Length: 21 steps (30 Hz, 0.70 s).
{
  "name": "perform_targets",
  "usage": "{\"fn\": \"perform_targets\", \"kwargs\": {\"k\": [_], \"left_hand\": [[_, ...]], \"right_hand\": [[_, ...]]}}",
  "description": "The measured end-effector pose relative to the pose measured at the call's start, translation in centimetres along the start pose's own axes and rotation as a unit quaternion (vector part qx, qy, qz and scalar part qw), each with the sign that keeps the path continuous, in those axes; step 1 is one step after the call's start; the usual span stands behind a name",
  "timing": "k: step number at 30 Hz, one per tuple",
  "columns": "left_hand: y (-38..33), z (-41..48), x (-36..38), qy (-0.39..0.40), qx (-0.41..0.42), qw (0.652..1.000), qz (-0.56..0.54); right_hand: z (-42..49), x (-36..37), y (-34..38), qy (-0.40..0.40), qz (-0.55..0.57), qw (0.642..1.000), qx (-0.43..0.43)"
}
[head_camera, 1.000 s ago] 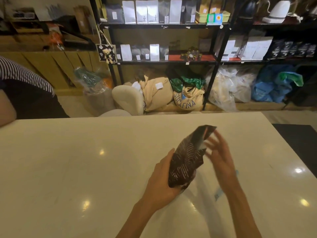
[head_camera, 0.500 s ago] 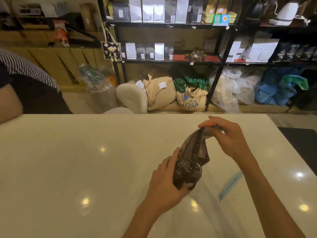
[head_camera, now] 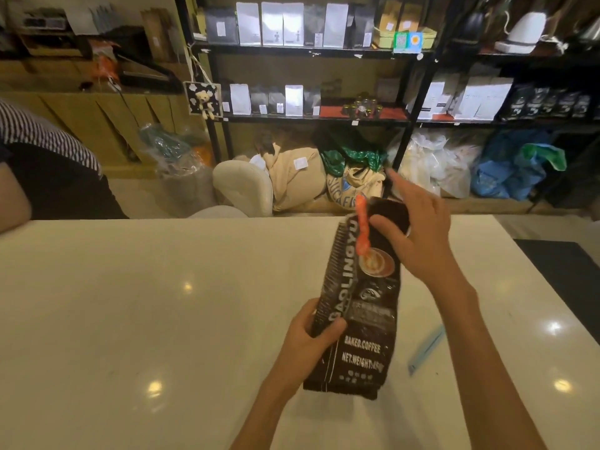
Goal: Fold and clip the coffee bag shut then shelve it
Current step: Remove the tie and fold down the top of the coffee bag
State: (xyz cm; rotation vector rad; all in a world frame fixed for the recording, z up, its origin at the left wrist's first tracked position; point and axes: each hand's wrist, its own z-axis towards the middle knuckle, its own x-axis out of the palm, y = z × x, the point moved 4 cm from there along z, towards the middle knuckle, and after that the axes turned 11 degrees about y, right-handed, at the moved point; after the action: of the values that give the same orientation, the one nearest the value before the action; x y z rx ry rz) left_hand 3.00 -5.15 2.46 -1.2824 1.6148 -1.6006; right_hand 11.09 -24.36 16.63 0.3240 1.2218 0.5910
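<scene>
A black coffee bag with white lettering and a latte picture stands upright on the white table, its printed front facing me. My left hand grips its lower left edge. My right hand holds the bag's top, thumb on the front and index finger stretched out. The top of the bag is bent over under that hand. A pale blue clip lies flat on the table to the right of the bag, apart from both hands. Black shelves with rows of coffee bags stand beyond the table.
Another person in a striped sleeve leans at the table's far left. Sacks and plastic bags are piled on the floor under the shelves. A cream chair back stands beyond the table's far edge. A dark mat lies on the right.
The bag has turned from tilted with its side toward me to upright on the table with its front facing me. My right hand stayed at the top; my left shifted to the lower edge.
</scene>
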Motion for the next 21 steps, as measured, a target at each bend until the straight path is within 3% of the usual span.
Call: {"fn": "perform_targets", "kwargs": {"k": [2,4,6,11,17,21], "left_hand": [[0.3,0.4,-0.6,-0.033,0.014,0.999,-0.033],[0.4,0.7,-1.2,-0.045,0.020,0.997,-0.062],[0.2,1.0,-1.2,-0.039,0.030,0.997,-0.067],[-0.5,1.6,-0.6,-0.069,0.114,0.991,0.016],[-0.2,1.5,-1.1,-0.138,0.096,0.983,0.069],[1.1,1.1,-1.2,-0.167,0.076,0.982,0.042]], "right_hand": [[-2.3,1.8,-0.8,0.023,0.186,0.979,0.079],[-6.2,5.0,-1.0,0.047,0.395,0.912,0.103],[-10.2,9.0,-0.5,0.092,0.504,0.849,0.129],[-13.5,12.8,-0.9,-0.021,0.480,0.859,0.178],[-13.2,13.3,-1.9,0.052,0.448,0.874,0.179],[-12.5,12.5,-3.2,0.059,0.398,0.899,0.174]]}}
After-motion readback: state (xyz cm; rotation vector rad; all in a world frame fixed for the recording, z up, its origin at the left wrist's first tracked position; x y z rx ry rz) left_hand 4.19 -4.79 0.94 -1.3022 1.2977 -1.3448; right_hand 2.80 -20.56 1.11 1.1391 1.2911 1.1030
